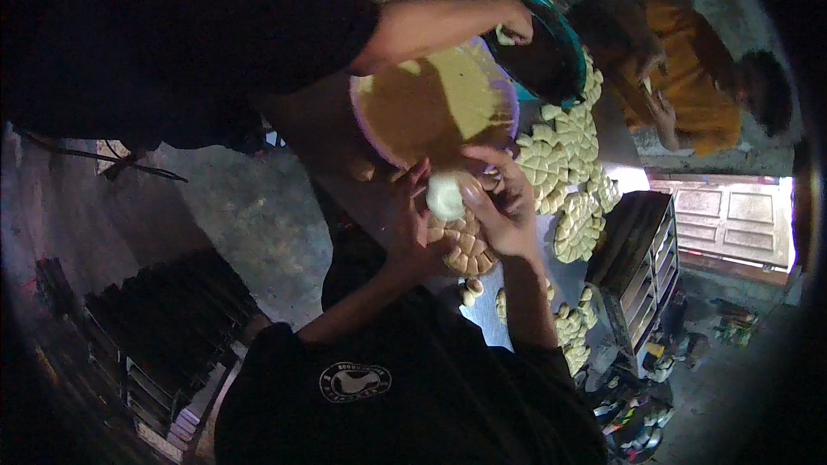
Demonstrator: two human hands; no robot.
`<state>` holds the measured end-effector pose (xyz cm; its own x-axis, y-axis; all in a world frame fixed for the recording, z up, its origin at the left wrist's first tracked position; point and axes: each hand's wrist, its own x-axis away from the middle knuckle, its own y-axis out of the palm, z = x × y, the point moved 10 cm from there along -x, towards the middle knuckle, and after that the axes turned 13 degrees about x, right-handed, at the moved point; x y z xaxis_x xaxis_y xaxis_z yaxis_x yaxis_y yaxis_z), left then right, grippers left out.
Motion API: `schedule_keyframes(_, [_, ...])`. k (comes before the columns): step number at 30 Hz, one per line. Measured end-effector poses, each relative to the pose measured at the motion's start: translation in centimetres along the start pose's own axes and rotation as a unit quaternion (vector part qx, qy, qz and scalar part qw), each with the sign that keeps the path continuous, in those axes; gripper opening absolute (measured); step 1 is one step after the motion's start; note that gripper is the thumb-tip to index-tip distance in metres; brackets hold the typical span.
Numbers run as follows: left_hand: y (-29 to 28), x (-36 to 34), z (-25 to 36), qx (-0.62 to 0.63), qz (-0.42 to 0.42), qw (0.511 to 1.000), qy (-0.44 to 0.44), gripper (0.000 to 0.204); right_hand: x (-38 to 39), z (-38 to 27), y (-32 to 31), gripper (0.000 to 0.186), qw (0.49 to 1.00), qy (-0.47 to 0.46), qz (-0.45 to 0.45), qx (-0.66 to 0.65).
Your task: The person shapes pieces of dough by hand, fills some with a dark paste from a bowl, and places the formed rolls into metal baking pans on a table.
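White dough ball is pinched between left hand and right hand, above dough rounds crowding the table edge.

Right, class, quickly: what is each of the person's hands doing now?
Left hand: fingers curled against the white dough ball.
Right hand: closed round the same dough ball.

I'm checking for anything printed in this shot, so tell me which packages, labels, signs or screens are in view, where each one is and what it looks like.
Round printed emblem: on the chest of the black shirt at the bottom edge; pale outline ring with a light shape inside.
No packages, signs or screens can be made out; the colourful items at lower right are too blurred to tell.
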<state>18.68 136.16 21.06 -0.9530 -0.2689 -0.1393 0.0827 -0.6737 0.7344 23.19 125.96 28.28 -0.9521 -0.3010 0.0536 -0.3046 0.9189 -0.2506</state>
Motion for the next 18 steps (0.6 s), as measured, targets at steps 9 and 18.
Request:
schedule_keyframes(9, [-10.8,5.3,-6.3,0.089,0.202,0.916,-0.334,0.028,-4.5,3.9,5.6,0.039,0.749,-0.278,-0.134,0.586])
schedule_keyframes(18, [-2.0,3.2,-2.3,0.263,0.077,0.907,-0.321,0.043,0.8,4.4,0.0,0.037,0.996,0.078,0.02,0.026])
